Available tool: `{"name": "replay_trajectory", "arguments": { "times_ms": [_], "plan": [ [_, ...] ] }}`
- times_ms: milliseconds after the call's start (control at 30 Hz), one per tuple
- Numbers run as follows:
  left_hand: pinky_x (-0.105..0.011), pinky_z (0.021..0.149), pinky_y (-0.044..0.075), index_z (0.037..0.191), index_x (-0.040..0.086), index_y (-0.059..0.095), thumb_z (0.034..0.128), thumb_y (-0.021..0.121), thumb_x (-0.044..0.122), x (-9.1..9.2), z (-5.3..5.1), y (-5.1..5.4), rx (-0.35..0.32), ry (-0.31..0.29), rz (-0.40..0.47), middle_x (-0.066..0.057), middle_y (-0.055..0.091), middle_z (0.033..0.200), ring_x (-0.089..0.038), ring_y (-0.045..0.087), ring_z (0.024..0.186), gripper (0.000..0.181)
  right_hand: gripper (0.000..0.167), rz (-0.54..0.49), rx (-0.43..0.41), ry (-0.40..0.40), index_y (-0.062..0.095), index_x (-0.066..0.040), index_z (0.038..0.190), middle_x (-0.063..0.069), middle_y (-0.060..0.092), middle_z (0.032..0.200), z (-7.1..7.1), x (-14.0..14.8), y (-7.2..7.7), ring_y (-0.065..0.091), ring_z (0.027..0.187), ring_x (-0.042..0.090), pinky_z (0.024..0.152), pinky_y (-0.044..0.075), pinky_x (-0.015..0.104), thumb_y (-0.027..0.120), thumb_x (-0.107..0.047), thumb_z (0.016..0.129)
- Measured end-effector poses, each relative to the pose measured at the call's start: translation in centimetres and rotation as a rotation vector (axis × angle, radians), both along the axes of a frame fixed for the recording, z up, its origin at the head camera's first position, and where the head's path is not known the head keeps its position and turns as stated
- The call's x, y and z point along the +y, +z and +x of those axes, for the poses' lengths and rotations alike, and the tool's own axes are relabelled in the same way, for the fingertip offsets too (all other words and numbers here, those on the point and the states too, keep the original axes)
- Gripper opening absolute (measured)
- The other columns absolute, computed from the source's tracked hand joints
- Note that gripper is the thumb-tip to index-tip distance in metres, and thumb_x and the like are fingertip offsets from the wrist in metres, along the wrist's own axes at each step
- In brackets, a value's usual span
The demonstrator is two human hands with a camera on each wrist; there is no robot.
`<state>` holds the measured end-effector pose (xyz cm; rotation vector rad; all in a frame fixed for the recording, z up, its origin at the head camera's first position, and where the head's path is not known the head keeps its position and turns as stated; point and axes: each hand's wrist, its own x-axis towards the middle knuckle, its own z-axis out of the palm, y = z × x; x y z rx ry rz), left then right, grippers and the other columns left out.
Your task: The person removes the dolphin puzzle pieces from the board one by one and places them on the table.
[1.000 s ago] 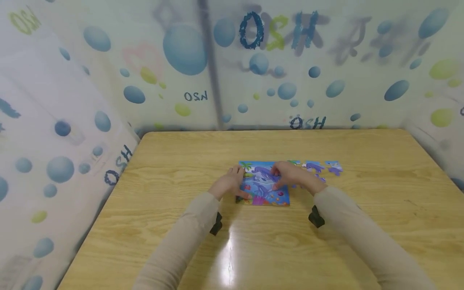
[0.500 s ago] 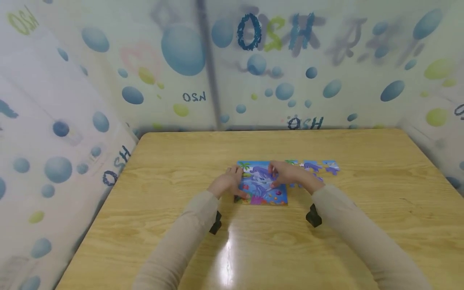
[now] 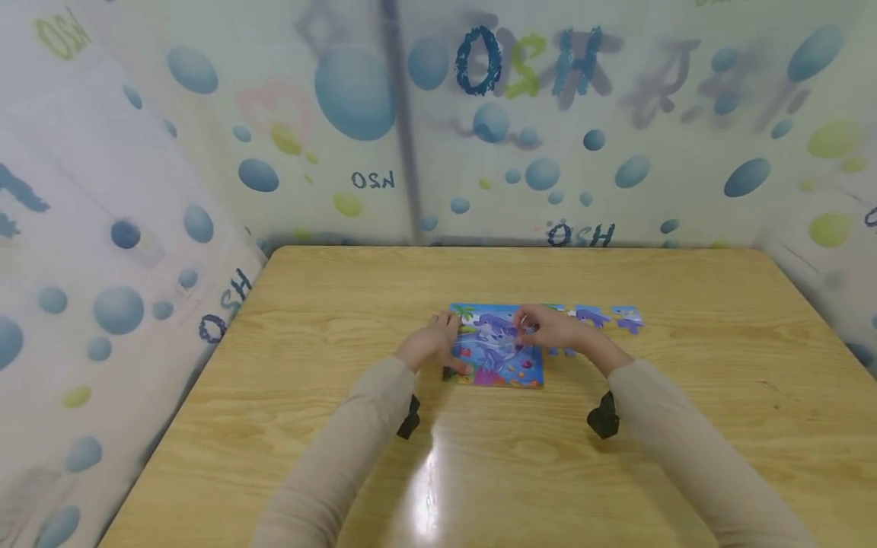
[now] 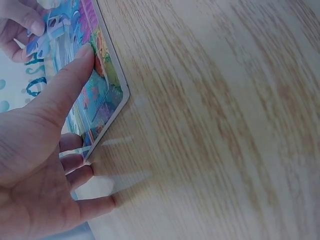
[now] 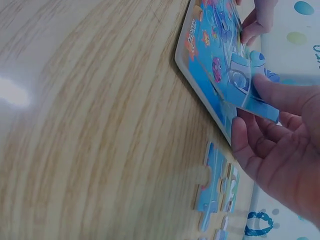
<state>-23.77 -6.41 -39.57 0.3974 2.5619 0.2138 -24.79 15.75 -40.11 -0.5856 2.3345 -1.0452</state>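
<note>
A dolphin jigsaw puzzle [image 3: 503, 373] lies flat on the table, its sea picture set in a thin tray with a pale border. My left hand [image 3: 438, 342] rests at its left side; in the left wrist view the thumb [image 4: 70, 77] lies straight across the picture's corner while the other fingers reach along the edge. Above the right part of the picture, my right hand [image 3: 555, 329] pinches a blue puzzle piece [image 5: 252, 95] between thumb and fingers. That piece is lifted and tilted, apart from the tray on its near side. The palm hides some of the puzzle.
Several loose puzzle pieces [image 3: 626, 316] lie right of the tray, partly behind the right hand. The wooden table [image 3: 329, 304] meets patterned walls at the back and left. A dark wrist camera [image 3: 604, 417] hangs below each sleeve.
My right hand, earlier low over the picture, has risen slightly and now shows a piece lifted between its fingers. The left hand stays at the puzzle's left side.
</note>
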Motion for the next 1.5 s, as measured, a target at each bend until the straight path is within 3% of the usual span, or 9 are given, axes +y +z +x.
{"name": "replay_trajectory", "arguments": {
  "times_ms": [333, 533, 833, 1200, 1433, 1500],
  "plan": [
    [-0.039, 0.114, 0.023, 0.143, 0.005, 0.017, 0.0744, 0.071, 0.046, 0.0, 0.1, -0.1, 0.001, -0.024, -0.031, -0.014, 0.012, 0.151, -0.028, 0.015, 0.14, 0.096, 0.019, -0.016, 0.036, -0.071, 0.048, -0.002, 0.103, 0.013, 0.057, 0.101, 0.0, 1.4, -0.7, 0.055, 0.085, 0.019, 0.068, 0.045, 0.028, 0.056, -0.015, 0.091],
    [-0.039, 0.114, 0.024, 0.143, 0.005, 0.018, 0.0747, 0.071, 0.046, 0.0, -0.1, 0.0, 0.009, -0.025, -0.031, -0.014, 0.013, 0.15, -0.028, 0.016, 0.139, 0.095, 0.024, -0.023, 0.011, -0.097, 0.048, -0.001, 0.108, 0.009, 0.054, 0.09, -0.2, 3.7, -0.4, 0.045, 0.071, 0.016, 0.062, 0.041, 0.03, 0.054, -0.018, 0.092],
    [-0.039, 0.114, 0.023, 0.144, 0.006, 0.016, 0.0755, 0.07, 0.045, -0.2, 0.2, 0.2, 0.01, -0.029, -0.02, -0.014, 0.013, 0.151, -0.028, 0.014, 0.14, 0.095, 0.035, 0.048, -0.052, -0.154, 0.049, 0.0, 0.116, 0.004, 0.051, 0.08, 0.3, 8.1, 0.4, 0.044, 0.065, 0.015, 0.06, 0.042, 0.03, 0.054, -0.026, 0.092],
    [-0.04, 0.114, 0.023, 0.143, 0.005, 0.016, 0.0767, 0.068, 0.045, -0.1, 0.3, 0.6, -0.001, -0.041, 0.003, -0.015, 0.012, 0.15, -0.03, 0.011, 0.141, 0.093, 0.043, 0.111, -0.066, -0.221, 0.048, 0.005, 0.117, 0.009, 0.059, 0.103, 1.0, 13.7, 1.1, 0.052, 0.085, 0.01, 0.073, 0.05, 0.031, 0.052, -0.03, 0.093],
    [-0.04, 0.113, 0.024, 0.144, 0.006, 0.015, 0.0757, 0.069, 0.046, -0.1, 0.2, 0.2, -0.002, -0.036, -0.004, -0.014, 0.011, 0.151, -0.029, 0.013, 0.141, 0.096, 0.037, 0.135, -0.122, -0.245, 0.05, 0.006, 0.108, -0.004, 0.051, 0.072, 1.5, 16.2, 0.2, 0.044, 0.064, 0.007, 0.063, 0.043, 0.027, 0.057, -0.026, 0.09],
    [-0.039, 0.114, 0.024, 0.144, 0.006, 0.014, 0.0758, 0.069, 0.046, -0.2, 0.2, 0.1, -0.002, -0.034, -0.009, -0.014, 0.011, 0.151, -0.029, 0.012, 0.141, 0.096, 0.039, 0.153, -0.129, -0.247, 0.05, 0.006, 0.109, -0.006, 0.052, 0.071, 1.5, 16.6, 0.0, 0.045, 0.063, 0.006, 0.063, 0.042, 0.025, 0.059, -0.027, 0.088]
  ]
}}
